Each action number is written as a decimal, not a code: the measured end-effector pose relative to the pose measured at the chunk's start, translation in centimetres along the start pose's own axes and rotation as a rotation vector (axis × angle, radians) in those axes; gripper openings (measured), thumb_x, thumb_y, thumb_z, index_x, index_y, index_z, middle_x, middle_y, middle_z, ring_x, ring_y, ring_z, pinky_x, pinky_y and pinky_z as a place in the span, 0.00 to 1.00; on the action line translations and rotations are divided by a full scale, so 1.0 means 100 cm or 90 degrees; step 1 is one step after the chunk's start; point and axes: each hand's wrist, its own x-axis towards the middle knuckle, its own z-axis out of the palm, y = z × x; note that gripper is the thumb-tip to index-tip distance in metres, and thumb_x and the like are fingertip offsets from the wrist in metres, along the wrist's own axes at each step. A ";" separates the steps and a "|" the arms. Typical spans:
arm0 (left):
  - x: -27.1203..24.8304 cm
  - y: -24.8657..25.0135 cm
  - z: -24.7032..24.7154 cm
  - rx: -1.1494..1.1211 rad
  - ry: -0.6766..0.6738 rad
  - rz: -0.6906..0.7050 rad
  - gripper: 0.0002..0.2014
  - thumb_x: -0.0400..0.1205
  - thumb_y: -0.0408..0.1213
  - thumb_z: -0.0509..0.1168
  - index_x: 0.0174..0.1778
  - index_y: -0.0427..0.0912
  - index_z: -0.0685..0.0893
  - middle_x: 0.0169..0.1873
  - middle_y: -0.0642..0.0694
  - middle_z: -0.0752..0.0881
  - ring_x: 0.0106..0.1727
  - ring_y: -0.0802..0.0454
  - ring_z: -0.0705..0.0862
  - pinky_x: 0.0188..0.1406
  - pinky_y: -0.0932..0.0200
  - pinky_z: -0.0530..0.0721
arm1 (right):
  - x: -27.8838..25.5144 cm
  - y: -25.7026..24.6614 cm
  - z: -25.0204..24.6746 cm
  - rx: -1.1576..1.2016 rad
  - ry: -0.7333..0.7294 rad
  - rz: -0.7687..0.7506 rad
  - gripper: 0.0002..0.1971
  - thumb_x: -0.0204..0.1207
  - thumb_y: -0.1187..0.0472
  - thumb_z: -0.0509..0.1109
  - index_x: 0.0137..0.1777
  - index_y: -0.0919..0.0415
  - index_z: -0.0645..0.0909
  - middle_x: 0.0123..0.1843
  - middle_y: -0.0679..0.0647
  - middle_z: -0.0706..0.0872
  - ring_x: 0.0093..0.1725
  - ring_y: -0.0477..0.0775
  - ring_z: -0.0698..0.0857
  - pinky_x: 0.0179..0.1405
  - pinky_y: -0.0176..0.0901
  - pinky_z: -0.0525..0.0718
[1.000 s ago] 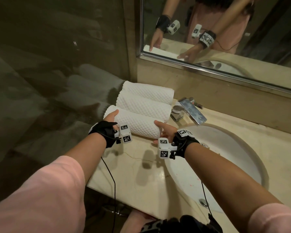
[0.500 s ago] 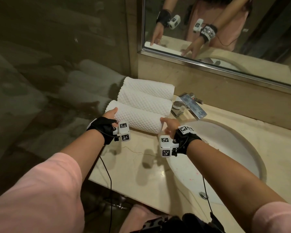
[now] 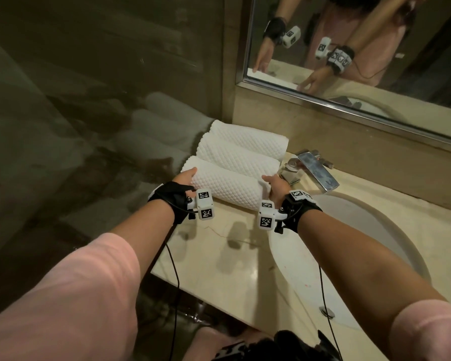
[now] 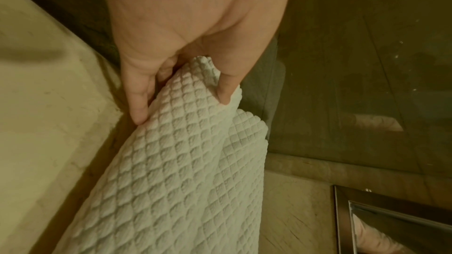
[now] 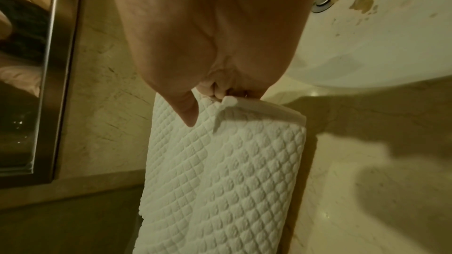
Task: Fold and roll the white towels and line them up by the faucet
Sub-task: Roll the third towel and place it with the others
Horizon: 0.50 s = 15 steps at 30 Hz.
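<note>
Three rolled white quilted towels lie side by side on the beige counter (image 3: 219, 256), left of the faucet (image 3: 314, 169). The far roll (image 3: 248, 138) and the middle roll (image 3: 237, 157) lie untouched. My left hand (image 3: 185, 177) grips the left end of the nearest roll (image 3: 227, 187). In the left wrist view the thumb and a finger of this hand (image 4: 181, 107) curl round the roll's end (image 4: 186, 171). At the faucet end, my right hand (image 3: 274, 185) holds the same roll. Its thumb lies on top and its fingers curl at the end (image 5: 205, 107) of the roll (image 5: 220, 181).
A white sink basin (image 3: 362, 230) lies right of the towels, under the faucet. A framed mirror (image 3: 349, 61) hangs on the back wall. A dark glass wall (image 3: 102, 126) stands along the counter's left edge and reflects the rolls.
Both hands have stayed at the ends of the nearest roll and moved it slightly back against the middle roll. The right thumb now lies over its top.
</note>
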 end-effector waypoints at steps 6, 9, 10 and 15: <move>0.005 -0.001 0.005 -0.054 -0.006 0.000 0.26 0.82 0.46 0.67 0.73 0.38 0.71 0.63 0.37 0.80 0.59 0.40 0.83 0.66 0.38 0.79 | -0.005 0.001 0.001 0.040 -0.027 0.004 0.29 0.81 0.64 0.64 0.81 0.53 0.61 0.74 0.52 0.72 0.70 0.64 0.76 0.69 0.62 0.76; 0.005 -0.002 0.009 -0.039 -0.018 0.016 0.19 0.85 0.44 0.63 0.69 0.39 0.71 0.55 0.38 0.80 0.57 0.41 0.82 0.68 0.41 0.77 | -0.001 0.006 0.004 0.038 0.010 -0.008 0.34 0.79 0.63 0.67 0.83 0.55 0.57 0.77 0.49 0.67 0.76 0.62 0.70 0.70 0.59 0.73; 0.006 -0.003 0.008 -0.042 -0.029 0.016 0.19 0.85 0.44 0.63 0.68 0.39 0.71 0.56 0.38 0.80 0.59 0.40 0.82 0.68 0.41 0.78 | -0.001 0.009 0.005 0.028 0.015 -0.007 0.35 0.79 0.62 0.68 0.83 0.56 0.57 0.79 0.51 0.65 0.77 0.61 0.69 0.68 0.56 0.74; 0.005 -0.003 0.008 0.003 -0.029 0.010 0.16 0.84 0.47 0.63 0.59 0.39 0.73 0.44 0.39 0.81 0.43 0.43 0.84 0.53 0.47 0.83 | 0.008 0.001 0.002 -0.054 0.072 -0.095 0.32 0.80 0.62 0.67 0.82 0.60 0.58 0.78 0.57 0.71 0.75 0.61 0.71 0.71 0.52 0.72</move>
